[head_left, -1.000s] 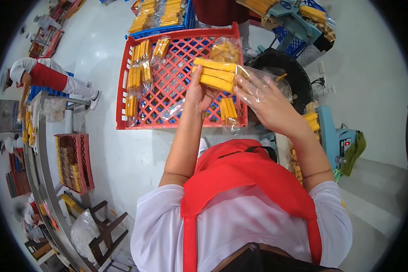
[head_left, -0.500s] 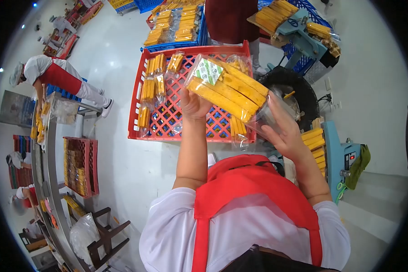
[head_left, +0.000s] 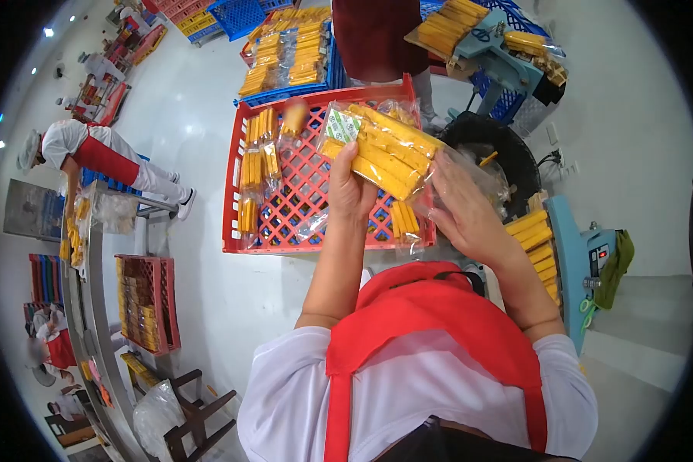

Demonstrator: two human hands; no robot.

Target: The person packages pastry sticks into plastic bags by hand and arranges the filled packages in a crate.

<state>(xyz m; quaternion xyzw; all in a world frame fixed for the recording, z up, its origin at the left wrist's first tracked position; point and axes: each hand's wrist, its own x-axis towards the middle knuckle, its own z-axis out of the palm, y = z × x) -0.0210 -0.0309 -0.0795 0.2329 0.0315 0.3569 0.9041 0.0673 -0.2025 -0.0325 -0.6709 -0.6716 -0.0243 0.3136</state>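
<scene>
Left hand (head_left: 348,189) gripping bagged yellow sticks (head_left: 396,158), right hand (head_left: 467,209) flat against one end, red crate (head_left: 232,200) beneath

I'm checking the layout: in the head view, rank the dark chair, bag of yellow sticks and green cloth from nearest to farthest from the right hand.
1. Bag of yellow sticks: touching the right hand, left of it.
2. Green cloth: right, beside the blue machine.
3. Dark chair: far lower left.

On my feed the clear packet (head_left: 379,163) is held over the right half of the red crate (head_left: 232,185), slanting toward its right side. I see thick yellow sticks (head_left: 396,138) lying lengthwise inside, with a green-and-white label (head_left: 342,125) at the far-left end.
</scene>
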